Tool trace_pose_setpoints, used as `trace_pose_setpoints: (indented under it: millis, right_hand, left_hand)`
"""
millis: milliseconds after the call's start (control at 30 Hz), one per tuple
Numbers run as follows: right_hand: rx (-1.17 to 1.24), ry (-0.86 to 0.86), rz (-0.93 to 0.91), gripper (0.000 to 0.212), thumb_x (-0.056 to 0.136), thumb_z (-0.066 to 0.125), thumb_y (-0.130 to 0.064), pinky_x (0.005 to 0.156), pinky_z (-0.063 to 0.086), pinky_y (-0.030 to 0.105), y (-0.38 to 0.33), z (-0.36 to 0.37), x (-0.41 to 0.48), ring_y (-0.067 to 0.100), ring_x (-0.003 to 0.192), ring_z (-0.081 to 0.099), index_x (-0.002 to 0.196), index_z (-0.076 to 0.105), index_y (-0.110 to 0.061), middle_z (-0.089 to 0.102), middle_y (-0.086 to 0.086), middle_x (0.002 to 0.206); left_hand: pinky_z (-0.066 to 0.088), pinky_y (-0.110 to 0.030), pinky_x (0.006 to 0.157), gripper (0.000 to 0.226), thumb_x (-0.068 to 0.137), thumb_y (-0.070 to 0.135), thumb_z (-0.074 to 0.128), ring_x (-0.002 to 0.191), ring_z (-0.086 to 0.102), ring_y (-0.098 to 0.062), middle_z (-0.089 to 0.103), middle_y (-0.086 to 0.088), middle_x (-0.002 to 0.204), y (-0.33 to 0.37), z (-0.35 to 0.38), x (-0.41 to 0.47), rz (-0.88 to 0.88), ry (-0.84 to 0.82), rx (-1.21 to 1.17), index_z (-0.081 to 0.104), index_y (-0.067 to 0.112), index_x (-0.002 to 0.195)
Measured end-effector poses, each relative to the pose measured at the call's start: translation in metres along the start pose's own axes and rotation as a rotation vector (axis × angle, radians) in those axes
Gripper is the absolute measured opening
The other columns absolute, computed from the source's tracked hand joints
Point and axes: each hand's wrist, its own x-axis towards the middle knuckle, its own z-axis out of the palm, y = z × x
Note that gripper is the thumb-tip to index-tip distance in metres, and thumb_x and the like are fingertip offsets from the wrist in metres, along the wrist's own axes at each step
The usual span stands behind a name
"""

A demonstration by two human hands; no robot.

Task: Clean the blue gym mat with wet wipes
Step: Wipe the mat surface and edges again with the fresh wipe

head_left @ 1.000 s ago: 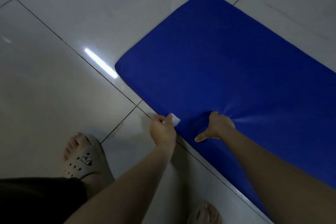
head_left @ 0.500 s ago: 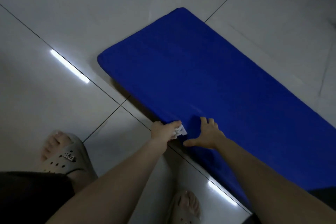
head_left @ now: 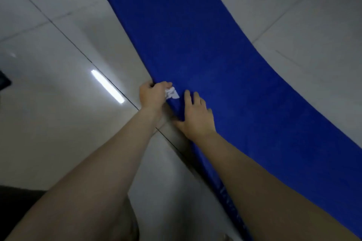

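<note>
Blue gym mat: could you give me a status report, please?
Left hand grips wet wipe on blue gym mat, near edge. Right hand flat on mat. Nothing in the way.

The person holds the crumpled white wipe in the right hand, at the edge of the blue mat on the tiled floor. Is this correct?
Not quite. The left hand holds the crumpled white wipe, at the edge of the blue mat on the tiled floor. The right hand rests on the mat with straight fingers. The head view shows this.
</note>
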Motion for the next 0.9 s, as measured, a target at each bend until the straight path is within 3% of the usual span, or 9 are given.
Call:
trace_pose_setpoints:
  millis: [67, 167, 233, 333, 500, 600, 700, 833, 900]
  right_hand:
    - [-0.027, -0.17, 0.062, 0.12, 0.078, 0.071, -0.059, 0.109, 0.035, 0.059, -0.007, 0.023, -0.013, 0.039, 0.149, 0.014, 0.157, -0.009, -0.017, -0.001, 0.022, 0.163]
    - [-0.106, -0.368, 0.21, 0.123, 0.08, 0.065, -0.065, 0.112, 0.033, 0.058, 0.021, 0.066, -0.054, 0.042, 0.151, 0.007, 0.156, -0.017, -0.016, -0.006, 0.025, 0.163]
    - [-0.097, -0.38, 0.244, 0.118, 0.083, 0.059, -0.069, 0.113, 0.033, 0.055, 0.036, 0.082, -0.067, 0.04, 0.152, 0.006, 0.157, -0.017, -0.016, -0.005, 0.023, 0.164]
    - [-0.16, -0.362, 0.131, 0.109, 0.09, 0.055, -0.066, 0.112, 0.036, 0.05, 0.038, 0.091, -0.063, 0.04, 0.152, 0.009, 0.158, -0.013, -0.015, 0.0, 0.021, 0.165]
    - [-0.256, -0.37, 0.002, 0.086, 0.103, 0.051, -0.041, 0.109, 0.044, 0.043, 0.039, 0.102, -0.057, 0.041, 0.15, 0.017, 0.159, -0.008, -0.013, 0.008, 0.019, 0.166]
    - [-0.246, -0.316, -0.023, 0.081, 0.103, 0.051, -0.026, 0.11, 0.043, 0.042, 0.042, 0.1, -0.067, 0.038, 0.15, 0.021, 0.16, -0.006, -0.013, 0.012, 0.019, 0.166]
    - [-0.185, -0.253, -0.018, 0.078, 0.101, 0.051, -0.017, 0.112, 0.042, 0.041, 0.042, 0.088, -0.079, 0.033, 0.15, 0.026, 0.161, 0.002, -0.012, 0.019, 0.017, 0.165]
    - [-0.018, 0.049, -0.035, 0.071, 0.083, 0.061, 0.006, 0.094, 0.055, 0.049, 0.039, 0.061, -0.073, 0.036, 0.131, 0.053, 0.151, 0.041, -0.005, 0.05, 0.022, 0.147]
    - [-0.009, 0.196, -0.081, 0.07, 0.078, 0.063, 0.009, 0.087, 0.058, 0.05, 0.04, 0.054, -0.06, 0.038, 0.124, 0.059, 0.145, 0.05, -0.004, 0.056, 0.023, 0.14]
  left_hand:
    - [0.048, -0.018, 0.047, 0.014, 0.083, -0.001, 0.075, 0.053, 0.066, -0.01, 0.071, 0.005, 0.061, 0.006, -0.025, 0.025, -0.023, 0.045, -0.03, 0.069, 0.011, 0.078]
    - [0.051, -0.021, 0.049, 0.013, 0.087, 0.008, 0.077, 0.055, 0.067, -0.008, 0.071, 0.004, 0.069, -0.011, -0.044, 0.052, -0.085, 0.07, -0.002, 0.066, 0.014, 0.082]
    - [0.05, -0.021, 0.049, 0.015, 0.09, 0.014, 0.076, 0.054, 0.067, -0.006, 0.07, 0.002, 0.073, -0.031, -0.052, 0.063, -0.132, 0.098, 0.036, 0.064, 0.015, 0.082]
    - [0.053, -0.024, 0.053, 0.026, 0.089, 0.026, 0.079, 0.064, 0.063, -0.013, 0.065, -0.002, 0.079, -0.056, -0.062, 0.076, -0.187, 0.156, 0.136, 0.059, 0.012, 0.081]
    - [0.055, -0.036, 0.071, 0.028, 0.089, 0.025, 0.077, 0.074, 0.063, -0.025, 0.064, -0.016, 0.085, -0.074, -0.068, 0.085, -0.169, 0.172, 0.178, 0.062, 0.002, 0.087]
    - [0.052, -0.032, 0.067, 0.026, 0.09, 0.024, 0.074, 0.065, 0.058, -0.02, 0.064, -0.013, 0.078, -0.077, -0.062, 0.078, -0.101, 0.231, 0.172, 0.061, 0.004, 0.08]
    - [0.051, -0.03, 0.069, 0.026, 0.089, 0.017, 0.071, 0.069, 0.06, -0.019, 0.063, -0.007, 0.075, -0.071, -0.053, 0.066, 0.004, 0.302, 0.082, 0.055, 0.01, 0.07]
    - [0.057, -0.03, 0.076, 0.019, 0.088, 0.018, 0.07, 0.081, 0.067, -0.019, 0.07, -0.004, 0.088, -0.054, -0.046, 0.062, 0.08, 0.343, 0.0, 0.059, 0.012, 0.075]
    - [0.059, -0.028, 0.078, 0.012, 0.091, 0.018, 0.07, 0.088, 0.07, -0.018, 0.073, -0.005, 0.098, -0.044, -0.046, 0.073, 0.076, 0.346, -0.059, 0.064, 0.012, 0.082]
